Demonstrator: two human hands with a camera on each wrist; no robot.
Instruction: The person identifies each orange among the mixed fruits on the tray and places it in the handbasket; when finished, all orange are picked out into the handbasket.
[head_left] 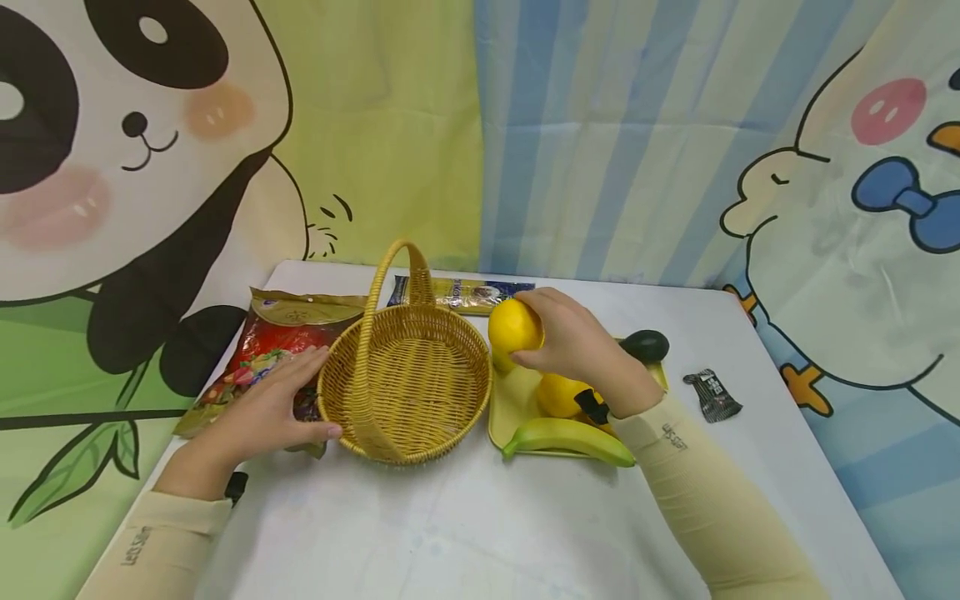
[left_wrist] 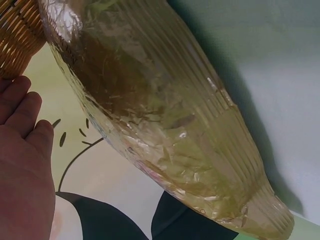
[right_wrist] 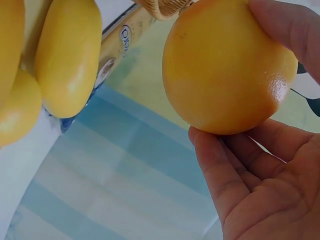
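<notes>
My right hand (head_left: 570, 337) holds a smooth, round orange (right_wrist: 227, 67) between thumb and fingertips, above the tray's far left corner. A yellow tray (head_left: 510, 408) beneath carries more yellow fruit (head_left: 557, 396), a banana (head_left: 573, 439) along its near edge and a dark green avocado (head_left: 645, 346) at the far right. Left of the tray stands a woven basket (head_left: 420, 375) with a tall handle and nothing inside. My left hand (head_left: 273, 417) rests against the basket's left side, fingers extended; in the left wrist view its fingertips (left_wrist: 20, 100) are right at the wicker.
A red and gold snack bag (head_left: 288, 333) lies left of the basket, partly under my left hand. Behind the basket is a long blue and gold packet (head_left: 465, 293). A small black wrapped packet (head_left: 712, 396) lies right of the tray. Printed curtains stand behind the white table (head_left: 450, 533).
</notes>
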